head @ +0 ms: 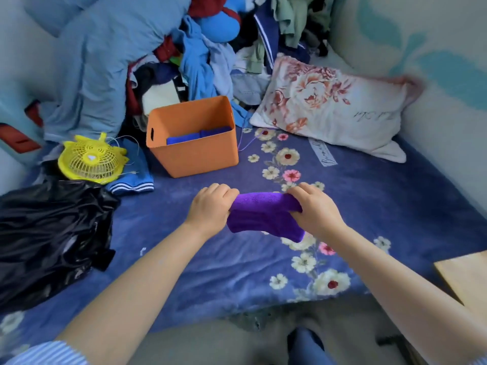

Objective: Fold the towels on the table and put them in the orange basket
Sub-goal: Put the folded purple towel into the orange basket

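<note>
A purple towel (263, 214) hangs folded between my two hands, just above the blue flowered bedspread. My left hand (210, 206) grips its left end and my right hand (313, 206) grips its right end. Behind them stands the orange basket (195, 159), upright, with a blue folded towel (197, 135) lying inside it.
A yellow small fan (92, 159) and a black plastic bag (50, 233) lie at the left. A flowered pillow (329, 106) rests at the back right. A heap of clothes (210, 48) rises behind the basket. A wooden board's corner (466, 275) pokes in at the right.
</note>
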### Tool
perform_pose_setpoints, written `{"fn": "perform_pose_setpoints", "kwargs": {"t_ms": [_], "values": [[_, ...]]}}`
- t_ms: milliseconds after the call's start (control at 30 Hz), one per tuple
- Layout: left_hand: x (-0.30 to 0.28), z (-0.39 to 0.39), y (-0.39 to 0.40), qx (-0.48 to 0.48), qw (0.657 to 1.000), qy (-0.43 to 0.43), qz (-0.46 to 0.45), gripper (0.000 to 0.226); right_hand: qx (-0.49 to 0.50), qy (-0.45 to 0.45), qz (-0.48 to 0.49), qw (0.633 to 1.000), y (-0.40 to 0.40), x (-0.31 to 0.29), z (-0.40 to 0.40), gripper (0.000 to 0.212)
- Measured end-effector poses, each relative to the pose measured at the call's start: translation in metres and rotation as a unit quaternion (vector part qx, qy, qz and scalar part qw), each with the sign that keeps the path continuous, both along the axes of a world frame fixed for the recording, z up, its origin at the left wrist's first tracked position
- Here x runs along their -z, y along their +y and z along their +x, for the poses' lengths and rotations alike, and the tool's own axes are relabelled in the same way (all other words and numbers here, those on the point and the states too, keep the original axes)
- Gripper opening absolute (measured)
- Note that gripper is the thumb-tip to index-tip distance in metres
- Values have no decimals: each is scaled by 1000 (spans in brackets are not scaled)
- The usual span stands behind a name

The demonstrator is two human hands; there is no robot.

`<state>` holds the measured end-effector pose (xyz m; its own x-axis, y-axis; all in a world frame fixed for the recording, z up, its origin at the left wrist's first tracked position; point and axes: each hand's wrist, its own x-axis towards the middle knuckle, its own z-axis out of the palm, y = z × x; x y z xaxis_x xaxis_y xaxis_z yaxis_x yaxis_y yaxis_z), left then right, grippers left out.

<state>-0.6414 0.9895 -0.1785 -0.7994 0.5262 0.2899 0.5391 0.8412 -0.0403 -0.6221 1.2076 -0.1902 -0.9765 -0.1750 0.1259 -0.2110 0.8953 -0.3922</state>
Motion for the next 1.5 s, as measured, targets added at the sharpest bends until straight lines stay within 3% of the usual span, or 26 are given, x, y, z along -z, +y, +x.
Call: {"fn": "perform_pose_setpoints", "kwargs": {"t_ms": [300,633,800,967,1033,1200,1267,1367,1500], "values": [[-2,-65,-72,-104,994,-13,11,39,-41,-27,-112,992,-69,-9,-104,60],[-1,-246,-109,-248,960,-120,59,25,-138,-55,-78,986,-105,-16,-290,37],[-6,-315,-124,-287,926,-154,194,21,-98,-38,-127,986,-123,-17,-363,39],[-4,-386,-144,-323,875,-160,323,44,-41,-12,-211,977,-145,-9,-431,46],[2,-413,-151,-347,845,-168,371,45,21,-41,-268,962,-154,-2,-457,55],[42,-463,-165,-355,766,-221,489,10,112,-104,-311,938,-174,36,-507,22],[65,-481,-167,-351,753,-237,503,12,123,-112,-318,934,-182,57,-521,15],[97,-503,-165,-361,755,-264,479,34,120,-98,-318,935,-191,86,-537,11],[151,-531,-158,-386,765,-318,407,44,150,-129,-216,956,-196,130,-567,12]]}}
